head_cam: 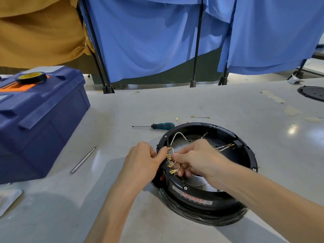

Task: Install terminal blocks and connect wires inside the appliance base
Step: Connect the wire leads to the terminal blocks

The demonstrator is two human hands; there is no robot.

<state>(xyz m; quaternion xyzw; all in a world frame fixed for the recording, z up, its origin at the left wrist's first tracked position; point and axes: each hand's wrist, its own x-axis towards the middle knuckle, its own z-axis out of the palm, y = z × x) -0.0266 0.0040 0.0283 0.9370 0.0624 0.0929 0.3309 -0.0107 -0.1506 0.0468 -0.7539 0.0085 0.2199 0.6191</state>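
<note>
A round black appliance base (242,155) lies open side up on the grey table. At its left rim sits a terminal block (170,163) with several brass tabs. My left hand (143,162) grips the rim and the block from outside. My right hand (196,156) reaches in from the right and pinches a white wire (177,150) at the brass tabs. Another white wire (177,135) loops inside the base, and more wires with brass ends (226,146) lie at its right wall.
A green-handled screwdriver (157,126) lies behind the base, with loose ring-terminal wires (199,117) near it. A metal rod (83,159) lies to the left. A blue toolbox (38,120) with a tape roll (31,77) stands far left. A black disc (313,92) lies far right.
</note>
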